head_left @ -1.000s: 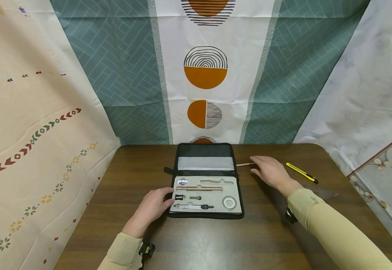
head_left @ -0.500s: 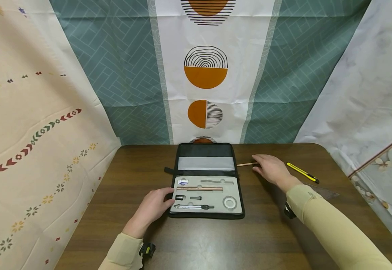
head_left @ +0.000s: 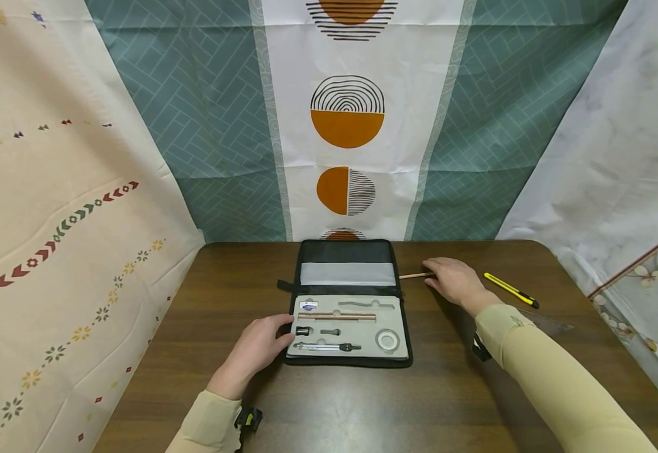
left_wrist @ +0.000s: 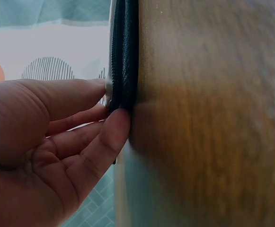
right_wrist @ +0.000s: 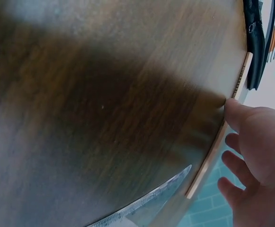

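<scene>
An open black zip case [head_left: 347, 362] lies at the middle of the table, its grey insert facing up. My left hand [head_left: 258, 346] grips the case's left edge; in the left wrist view, thumb and fingertips meet around its zipped corner. The insert holds a compass [head_left: 329, 346], a copper-coloured pencil [head_left: 334, 316], a small blue-and-white block [head_left: 309, 306], a dark cylinder [head_left: 302, 331] and a white ring [head_left: 387, 340]. Right of the case, my right hand [head_left: 455, 282] pinches another copper-coloured pencil [right_wrist: 206, 171]. This pencil lies flat on the table, one end close to the case; its printed lettering shows in the right wrist view.
A yellow utility knife [head_left: 510, 289] lies to the right of my right hand. A clear triangular ruler [right_wrist: 161, 198] rests nearer, partly under my right forearm. Fabric curtains [head_left: 227, 126] hang behind the table [head_left: 351, 409] and at both sides.
My right fingertips have edged slightly back along the pencil, and the right forearm has swung a little to the left. The left hand and the case stay in place.
</scene>
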Motion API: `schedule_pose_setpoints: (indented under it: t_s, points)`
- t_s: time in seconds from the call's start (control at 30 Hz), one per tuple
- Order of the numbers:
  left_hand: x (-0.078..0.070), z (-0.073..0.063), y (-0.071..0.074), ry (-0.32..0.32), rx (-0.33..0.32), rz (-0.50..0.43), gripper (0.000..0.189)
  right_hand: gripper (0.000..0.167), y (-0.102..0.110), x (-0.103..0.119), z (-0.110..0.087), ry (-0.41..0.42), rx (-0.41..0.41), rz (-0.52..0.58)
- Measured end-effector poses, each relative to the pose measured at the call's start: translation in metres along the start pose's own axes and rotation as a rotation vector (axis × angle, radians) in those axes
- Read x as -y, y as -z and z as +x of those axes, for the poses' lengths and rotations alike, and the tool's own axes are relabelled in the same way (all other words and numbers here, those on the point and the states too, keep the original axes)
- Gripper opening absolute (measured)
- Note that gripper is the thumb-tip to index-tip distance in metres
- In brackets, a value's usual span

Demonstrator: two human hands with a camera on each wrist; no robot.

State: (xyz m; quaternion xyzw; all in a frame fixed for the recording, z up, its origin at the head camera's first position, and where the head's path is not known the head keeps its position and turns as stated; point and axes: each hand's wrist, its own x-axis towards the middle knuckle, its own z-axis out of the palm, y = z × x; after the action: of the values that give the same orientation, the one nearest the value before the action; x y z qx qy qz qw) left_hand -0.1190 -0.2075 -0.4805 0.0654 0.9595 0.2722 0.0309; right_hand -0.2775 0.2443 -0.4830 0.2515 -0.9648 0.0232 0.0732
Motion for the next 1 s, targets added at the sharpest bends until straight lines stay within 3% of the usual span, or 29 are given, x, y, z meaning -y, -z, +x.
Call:
schedule_pose_setpoints:
  t_s: [0.47,1.0]
  points:
    - [-0.0012,0.0002,0.002,0.002,0.003,0.006,0.039,0.034,-0.0036,0.0002,0.0037,-0.004,0.019,-0.032]
    - [-0.0028,-0.0016,0.0036,0.004,0.007,0.005,0.039,0.014,-0.0021,-0.0013,-0.0019,-0.006,-0.058,-0.024]
